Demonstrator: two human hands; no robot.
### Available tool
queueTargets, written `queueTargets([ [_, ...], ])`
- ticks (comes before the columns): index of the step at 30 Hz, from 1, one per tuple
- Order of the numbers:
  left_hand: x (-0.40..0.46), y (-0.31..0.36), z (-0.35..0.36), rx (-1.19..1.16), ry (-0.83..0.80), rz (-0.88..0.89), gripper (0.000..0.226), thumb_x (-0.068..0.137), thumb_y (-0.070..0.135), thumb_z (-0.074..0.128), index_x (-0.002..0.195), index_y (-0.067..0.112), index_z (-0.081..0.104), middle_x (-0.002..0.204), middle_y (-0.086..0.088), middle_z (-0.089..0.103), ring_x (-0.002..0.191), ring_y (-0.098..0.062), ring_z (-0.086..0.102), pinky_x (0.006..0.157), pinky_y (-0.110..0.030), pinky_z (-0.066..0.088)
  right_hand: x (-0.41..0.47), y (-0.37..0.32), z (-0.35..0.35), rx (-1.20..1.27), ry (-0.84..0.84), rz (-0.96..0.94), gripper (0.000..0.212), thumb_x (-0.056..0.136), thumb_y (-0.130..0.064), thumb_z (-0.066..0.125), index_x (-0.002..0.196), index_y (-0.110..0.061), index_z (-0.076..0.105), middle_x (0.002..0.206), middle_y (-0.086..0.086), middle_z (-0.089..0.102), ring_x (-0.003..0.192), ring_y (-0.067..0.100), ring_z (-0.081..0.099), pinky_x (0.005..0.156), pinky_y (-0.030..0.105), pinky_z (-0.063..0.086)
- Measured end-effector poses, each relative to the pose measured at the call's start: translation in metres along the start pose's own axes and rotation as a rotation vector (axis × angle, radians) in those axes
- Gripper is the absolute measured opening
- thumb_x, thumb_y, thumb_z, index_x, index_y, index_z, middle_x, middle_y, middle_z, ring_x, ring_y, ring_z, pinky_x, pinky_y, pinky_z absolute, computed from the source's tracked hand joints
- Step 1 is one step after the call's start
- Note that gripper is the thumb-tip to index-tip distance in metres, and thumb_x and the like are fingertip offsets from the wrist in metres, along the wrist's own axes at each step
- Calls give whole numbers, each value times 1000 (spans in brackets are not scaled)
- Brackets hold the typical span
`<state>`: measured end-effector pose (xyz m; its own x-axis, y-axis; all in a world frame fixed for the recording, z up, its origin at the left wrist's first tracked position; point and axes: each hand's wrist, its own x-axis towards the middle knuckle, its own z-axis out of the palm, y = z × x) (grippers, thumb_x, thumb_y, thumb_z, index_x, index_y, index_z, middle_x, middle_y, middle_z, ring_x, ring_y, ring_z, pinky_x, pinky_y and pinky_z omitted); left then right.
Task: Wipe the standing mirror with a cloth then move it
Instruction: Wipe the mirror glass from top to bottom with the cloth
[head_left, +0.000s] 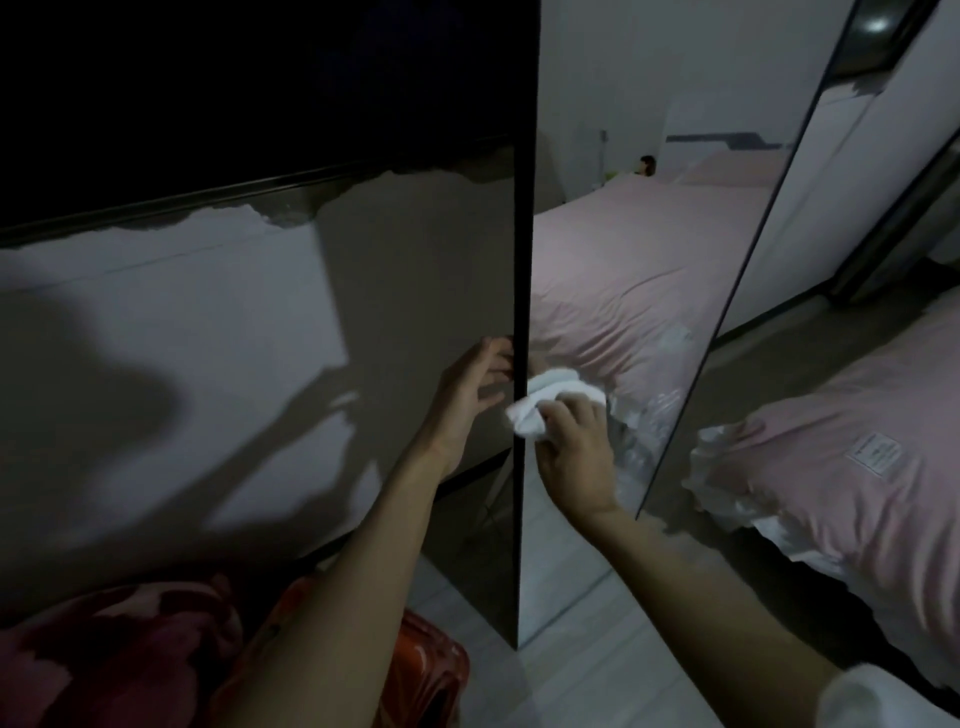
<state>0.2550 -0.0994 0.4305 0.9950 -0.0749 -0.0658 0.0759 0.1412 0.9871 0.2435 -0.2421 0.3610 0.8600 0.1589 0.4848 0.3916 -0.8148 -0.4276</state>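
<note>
Standing mirror (613, 291) upright beside pink bed (857, 467), left hand (475, 387) with fingers curled on its dark left edge, right hand (569, 441) gripping white cloth (540, 402) against the glass.

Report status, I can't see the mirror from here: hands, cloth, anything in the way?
Left hand holds the mirror's dark edge. Right hand grips white cloth on the glass. Pink bed close on the right.
</note>
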Motion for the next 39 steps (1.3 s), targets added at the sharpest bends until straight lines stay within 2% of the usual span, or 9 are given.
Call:
queueTargets([
  [5,0,-1,0,-42,67,79,20,99,26,39,98,21,59,95,2,62,93,-10,59,86,-24,46,-20,19,8,-6,-376,156,24,84,-12,54,106,-16,60,103,3,54,96,18,50,75,24,37],
  [10,2,-10,12,28,206,200,9,94,15,52,102,18,56,92,10,61,81,8,58,77,-13,47,4,13,-23,107,113,230,16,79,-23,55,86,-9,55,82,5,51,75,18,48,61,22,33],
  [13,4,-12,16,115,222,262,12,93,17,55,105,16,55,92,12,59,79,13,56,71,-7,44,31,18,-35,234,305,177,26,78,-29,48,95,-10,49,96,17,51,88,29,50,69,33,42],
  [16,5,-14,19,216,197,293,14,95,20,52,107,14,55,91,13,58,80,12,55,71,-6,42,45,26,-33,261,327,125,25,80,-28,48,102,-18,41,113,21,45,105,27,43,86,29,39],
  [21,8,-14,27,334,226,317,6,97,18,47,102,20,46,90,10,55,81,7,54,68,-3,41,27,49,1,85,227,71,34,79,-1,59,101,-18,40,114,10,36,103,22,37,86,30,36],
  [25,9,-14,26,361,227,329,5,98,18,44,100,22,41,88,10,52,80,1,52,66,-3,40,8,55,13,87,136,114,21,81,-10,51,98,-19,42,108,22,46,97,26,43,80,30,36],
  [32,8,-17,19,369,238,318,6,98,18,42,104,18,39,87,16,46,75,15,48,67,-1,38,-23,63,39,81,-180,287,25,79,8,54,99,-4,60,105,14,50,90,17,43,79,25,34],
  [36,6,-19,14,379,209,324,7,99,19,41,104,22,38,90,16,46,80,22,47,70,1,36,-39,70,52,176,-422,445,30,80,10,47,100,-9,59,103,7,54,92,17,50,77,19,37],
  [39,7,-19,12,392,201,326,5,99,19,41,101,22,37,85,14,46,75,18,48,68,-1,36,-45,73,48,180,-378,580,24,79,2,49,87,-20,49,96,10,56,84,22,55,63,23,39],
])
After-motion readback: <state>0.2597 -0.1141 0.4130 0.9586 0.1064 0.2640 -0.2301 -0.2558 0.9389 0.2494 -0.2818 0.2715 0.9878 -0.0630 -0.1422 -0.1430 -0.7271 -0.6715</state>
